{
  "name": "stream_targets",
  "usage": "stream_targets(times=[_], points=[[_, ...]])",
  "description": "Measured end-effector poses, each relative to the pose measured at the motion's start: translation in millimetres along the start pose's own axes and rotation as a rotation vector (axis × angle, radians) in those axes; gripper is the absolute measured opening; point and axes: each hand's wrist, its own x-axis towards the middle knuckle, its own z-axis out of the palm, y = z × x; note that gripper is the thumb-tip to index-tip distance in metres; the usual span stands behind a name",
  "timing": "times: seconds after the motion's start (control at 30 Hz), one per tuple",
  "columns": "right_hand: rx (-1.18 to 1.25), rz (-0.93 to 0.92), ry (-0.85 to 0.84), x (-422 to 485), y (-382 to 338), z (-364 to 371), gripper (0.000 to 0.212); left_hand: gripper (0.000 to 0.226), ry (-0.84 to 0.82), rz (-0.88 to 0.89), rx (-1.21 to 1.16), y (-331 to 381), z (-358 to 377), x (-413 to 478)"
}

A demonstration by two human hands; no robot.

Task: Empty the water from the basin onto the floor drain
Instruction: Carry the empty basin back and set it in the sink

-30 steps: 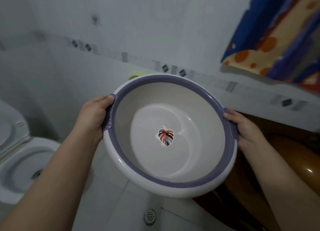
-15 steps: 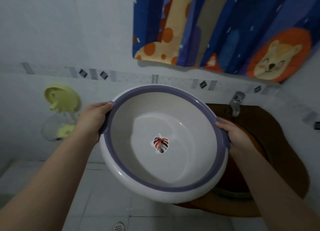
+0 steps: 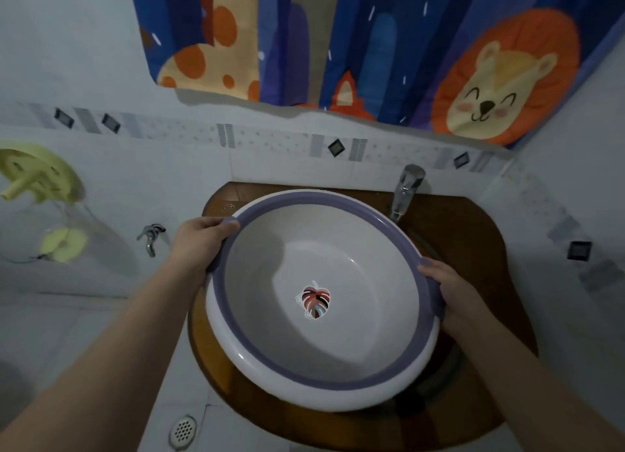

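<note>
A round white basin (image 3: pixel 270 316) with a purple rim and a leaf sticker on its bottom hangs over the brown sink counter (image 3: pixel 480 248). It looks dry inside; no water shows. My left hand (image 3: pixel 199 242) grips the rim's left handle and my right hand (image 3: pixel 449 292) grips the right handle. The round metal floor drain (image 3: pixel 183 429) sits in the white tiled floor, below and to the left of the basin.
A chrome faucet (image 3: pixel 406 191) stands behind the basin on the counter. A wall tap (image 3: pixel 151 236) and a yellow-green hanger with a clear holder (image 3: pixel 40 181) are on the left wall. A blue animal-print curtain (image 3: pixel 372 45) hangs above.
The view and basin have swung right, away from the toilet, and now sit over the brown sink counter. Both hands keep their grip on the rim.
</note>
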Motion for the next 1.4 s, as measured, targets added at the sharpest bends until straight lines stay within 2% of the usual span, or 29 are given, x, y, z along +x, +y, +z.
stream_targets(times=[0.13, 0.33, 0.4, 0.5, 0.7, 0.8, 0.9, 1.07, 1.27, 1.4], points=[[0.036, 0.038, -0.064, 12, 4, -11, 0.026, 0.010, 0.005, -0.013, 0.086, 1, 17, 8], [0.063, 0.125, -0.062, 26, 30, -17, 0.033, 0.012, -0.047, -0.006, 0.203, -9, 42, 33], [0.013, 0.167, -0.030, 29, 33, -20, 0.034, 0.012, -0.081, 0.000, 0.246, -15, 54, 41], [-0.118, 0.232, 0.107, 37, 34, -26, 0.039, 0.020, -0.142, -0.006, 0.291, -27, 73, 52], [-0.239, 0.209, 0.221, 49, 40, -34, 0.035, 0.031, -0.260, 0.050, 0.488, -44, 104, 78], [-0.347, 0.213, 0.223, 56, 41, -34, 0.036, 0.037, -0.311, 0.096, 0.689, -53, 116, 88], [-0.457, 0.213, 0.178, 60, 44, -34, 0.035, 0.032, -0.334, 0.163, 0.845, -60, 126, 97], [-0.541, 0.240, 0.152, 66, 48, -29, 0.020, 0.032, -0.349, 0.232, 1.020, -68, 135, 108], [-0.640, 0.240, 0.148, 71, 50, -31, 0.036, 0.020, -0.362, 0.272, 1.140, -76, 145, 106], [-0.661, 0.222, 0.146, 70, 53, -36, 0.055, 0.023, -0.370, 0.310, 1.134, -78, 145, 98]])
